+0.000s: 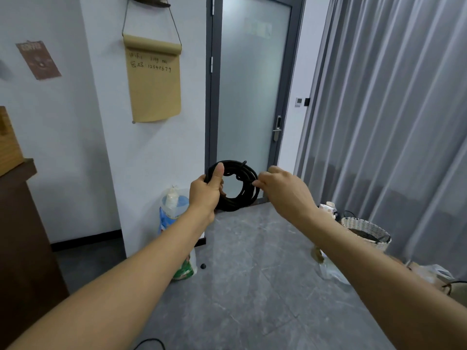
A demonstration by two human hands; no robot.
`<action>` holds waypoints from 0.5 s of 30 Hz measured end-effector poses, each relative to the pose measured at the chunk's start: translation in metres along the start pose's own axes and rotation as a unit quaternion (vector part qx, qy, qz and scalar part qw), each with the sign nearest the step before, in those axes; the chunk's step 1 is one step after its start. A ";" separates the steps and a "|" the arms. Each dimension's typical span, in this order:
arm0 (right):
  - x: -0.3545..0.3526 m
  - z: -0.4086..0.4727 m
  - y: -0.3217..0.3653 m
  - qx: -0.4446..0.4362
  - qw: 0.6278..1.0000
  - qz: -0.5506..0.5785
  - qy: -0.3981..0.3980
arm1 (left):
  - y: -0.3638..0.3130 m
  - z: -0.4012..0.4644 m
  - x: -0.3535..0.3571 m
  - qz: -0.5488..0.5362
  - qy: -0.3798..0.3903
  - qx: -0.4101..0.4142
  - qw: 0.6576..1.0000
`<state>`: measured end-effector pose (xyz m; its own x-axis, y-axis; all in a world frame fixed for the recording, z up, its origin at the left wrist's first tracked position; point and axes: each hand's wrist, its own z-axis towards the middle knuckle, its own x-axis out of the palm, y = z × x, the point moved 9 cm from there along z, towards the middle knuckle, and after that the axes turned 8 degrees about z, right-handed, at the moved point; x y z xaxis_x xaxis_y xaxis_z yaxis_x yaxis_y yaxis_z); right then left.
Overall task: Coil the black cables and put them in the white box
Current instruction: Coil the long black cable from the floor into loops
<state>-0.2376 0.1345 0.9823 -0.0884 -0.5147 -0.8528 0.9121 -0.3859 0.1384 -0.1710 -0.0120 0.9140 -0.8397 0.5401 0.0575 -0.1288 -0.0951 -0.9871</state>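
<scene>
A black cable (241, 195) wound into a round coil of several loops hangs in the air in front of a frosted glass door. My left hand (206, 192) grips the coil's left side, thumb pointing up over the loops. My right hand (280, 186) pinches the coil's right side with its fingertips. One short cable end sticks up at the coil's top. No white box is in view.
A white woven basket (366, 232) with dark cable in it stands on the floor at the right, by grey curtains. Plastic bags (177, 223) with paper cups lean against the wall. More bags lie at the right. A dark wooden cabinet (22, 223) stands at the left.
</scene>
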 end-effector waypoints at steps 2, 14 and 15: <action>-0.005 -0.004 0.002 -0.007 0.999 -0.003 -0.039 | 0.002 -0.002 0.003 -0.034 -0.003 -0.027 0.999; 0.014 -0.019 -0.045 0.240 0.866 0.431 -0.082 | -0.004 -0.025 0.034 -0.137 0.015 -0.063 0.988; 0.017 -0.020 -0.048 0.249 0.837 0.480 -0.086 | -0.006 -0.026 0.037 -0.141 0.018 -0.062 0.988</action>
<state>-0.2746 0.1598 0.9508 0.4936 -0.8568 -0.1491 0.3195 0.0191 0.9474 -0.1872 0.0304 0.9181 -0.7594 0.5606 0.3301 -0.2878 0.1655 -0.9433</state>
